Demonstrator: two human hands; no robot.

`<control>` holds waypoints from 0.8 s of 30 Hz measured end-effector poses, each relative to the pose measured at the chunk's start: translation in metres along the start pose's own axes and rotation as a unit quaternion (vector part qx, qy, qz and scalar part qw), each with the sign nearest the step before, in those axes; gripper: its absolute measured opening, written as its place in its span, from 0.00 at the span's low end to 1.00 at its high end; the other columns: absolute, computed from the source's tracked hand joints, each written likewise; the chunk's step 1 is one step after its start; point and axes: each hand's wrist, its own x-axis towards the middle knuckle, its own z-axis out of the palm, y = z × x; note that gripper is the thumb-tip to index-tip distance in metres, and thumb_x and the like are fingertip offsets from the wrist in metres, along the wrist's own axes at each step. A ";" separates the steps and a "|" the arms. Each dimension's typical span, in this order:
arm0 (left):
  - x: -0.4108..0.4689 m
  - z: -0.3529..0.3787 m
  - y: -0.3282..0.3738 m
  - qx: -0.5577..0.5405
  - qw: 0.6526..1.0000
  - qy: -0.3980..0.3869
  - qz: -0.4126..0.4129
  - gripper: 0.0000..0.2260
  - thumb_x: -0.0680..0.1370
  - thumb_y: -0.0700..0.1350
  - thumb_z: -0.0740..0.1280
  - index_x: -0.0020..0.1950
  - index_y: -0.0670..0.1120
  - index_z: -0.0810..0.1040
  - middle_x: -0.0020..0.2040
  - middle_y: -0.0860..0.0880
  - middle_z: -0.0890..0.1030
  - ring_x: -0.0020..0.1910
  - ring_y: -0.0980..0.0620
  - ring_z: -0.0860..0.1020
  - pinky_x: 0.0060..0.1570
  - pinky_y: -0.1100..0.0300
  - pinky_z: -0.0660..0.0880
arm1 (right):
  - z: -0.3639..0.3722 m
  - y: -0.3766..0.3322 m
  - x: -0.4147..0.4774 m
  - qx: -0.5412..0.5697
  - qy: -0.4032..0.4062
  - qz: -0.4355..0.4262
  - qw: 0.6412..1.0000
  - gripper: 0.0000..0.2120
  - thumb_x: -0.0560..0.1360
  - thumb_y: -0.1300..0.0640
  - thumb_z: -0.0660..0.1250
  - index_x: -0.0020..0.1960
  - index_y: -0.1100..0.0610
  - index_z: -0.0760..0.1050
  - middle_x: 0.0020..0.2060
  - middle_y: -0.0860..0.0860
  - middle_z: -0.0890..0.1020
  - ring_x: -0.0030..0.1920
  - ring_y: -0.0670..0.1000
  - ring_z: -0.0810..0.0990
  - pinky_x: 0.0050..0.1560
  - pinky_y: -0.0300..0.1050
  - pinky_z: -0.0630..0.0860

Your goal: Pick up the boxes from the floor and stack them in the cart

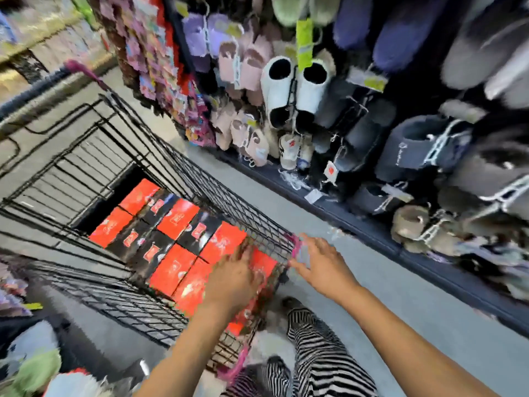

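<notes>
Boxes (177,214) in cart (183,173) under left grip (233,277), fingers spread; right grip (322,263) open, empty, beside cart.

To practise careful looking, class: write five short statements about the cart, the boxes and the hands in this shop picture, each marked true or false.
1. The cart holds red and black boxes. True.
2. The cart has solid plastic walls. False: its walls are black wire mesh.
3. The left hand reaches over the boxes inside the cart. True.
4. The right hand grips a slipper. False: it holds no slipper; its fingers are spread by the cart's corner.
5. Fluffy slippers hang on display beside the cart. True.
</notes>
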 end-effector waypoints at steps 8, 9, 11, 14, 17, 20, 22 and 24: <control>-0.021 0.018 0.135 0.123 0.967 -0.026 0.220 0.36 0.77 0.64 0.58 0.77 0.47 0.51 0.71 0.43 0.67 0.67 0.41 0.69 0.64 0.50 0.67 | -0.007 0.108 -0.166 0.080 0.057 0.213 0.972 0.34 0.76 0.37 0.60 0.76 0.50 0.55 0.67 0.58 0.69 0.67 0.59 0.69 0.64 0.52 0.69; -0.026 0.024 0.160 0.138 0.960 -0.036 0.243 0.37 0.77 0.64 0.58 0.78 0.46 0.50 0.71 0.43 0.67 0.67 0.41 0.69 0.63 0.49 0.67 | -0.010 0.124 -0.189 0.103 0.074 0.232 0.964 0.33 0.76 0.38 0.62 0.75 0.50 0.57 0.65 0.59 0.71 0.66 0.59 0.71 0.63 0.52 0.70; -0.040 0.040 0.210 0.158 0.943 -0.060 0.288 0.37 0.77 0.65 0.59 0.78 0.47 0.49 0.70 0.44 0.68 0.66 0.41 0.70 0.62 0.48 0.69 | -0.013 0.156 -0.235 0.158 0.116 0.277 0.941 0.31 0.75 0.40 0.65 0.73 0.49 0.61 0.64 0.59 0.72 0.65 0.59 0.72 0.62 0.50 0.71; -0.067 0.066 0.288 0.162 0.918 -0.126 0.341 0.36 0.77 0.63 0.59 0.78 0.49 0.50 0.70 0.44 0.69 0.66 0.41 0.71 0.61 0.49 0.69 | -0.012 0.205 -0.308 0.230 0.159 0.335 0.900 0.30 0.76 0.44 0.66 0.74 0.48 0.60 0.61 0.59 0.74 0.63 0.58 0.73 0.55 0.42 0.67; -0.103 0.100 0.374 0.198 0.884 -0.159 0.394 0.34 0.77 0.63 0.60 0.77 0.50 0.52 0.70 0.43 0.70 0.66 0.42 0.71 0.61 0.51 0.69 | -0.002 0.259 -0.391 0.264 0.197 0.384 0.862 0.30 0.76 0.44 0.66 0.74 0.47 0.58 0.52 0.55 0.72 0.57 0.58 0.76 0.46 0.39 0.63; -0.148 0.142 0.464 0.224 0.853 -0.176 0.437 0.34 0.77 0.62 0.62 0.77 0.50 0.54 0.71 0.43 0.69 0.67 0.42 0.70 0.63 0.51 0.68 | 0.013 0.316 -0.477 0.301 0.220 0.439 0.818 0.31 0.76 0.44 0.65 0.74 0.47 0.58 0.59 0.59 0.75 0.61 0.58 0.74 0.51 0.39 0.65; -0.183 0.171 0.523 0.244 0.828 -0.183 0.470 0.34 0.77 0.61 0.62 0.77 0.50 0.54 0.71 0.42 0.68 0.68 0.41 0.69 0.64 0.49 0.68 | 0.024 0.353 -0.536 0.325 0.235 0.473 0.785 0.31 0.76 0.42 0.66 0.74 0.48 0.58 0.60 0.61 0.75 0.60 0.58 0.75 0.54 0.42 0.68; -0.218 0.200 0.574 0.257 0.806 -0.188 0.498 0.33 0.78 0.61 0.61 0.78 0.49 0.54 0.73 0.42 0.67 0.69 0.41 0.68 0.66 0.49 0.67 | 0.039 0.384 -0.593 0.341 0.245 0.511 0.750 0.32 0.75 0.40 0.65 0.74 0.48 0.57 0.60 0.61 0.74 0.60 0.59 0.76 0.56 0.43 0.69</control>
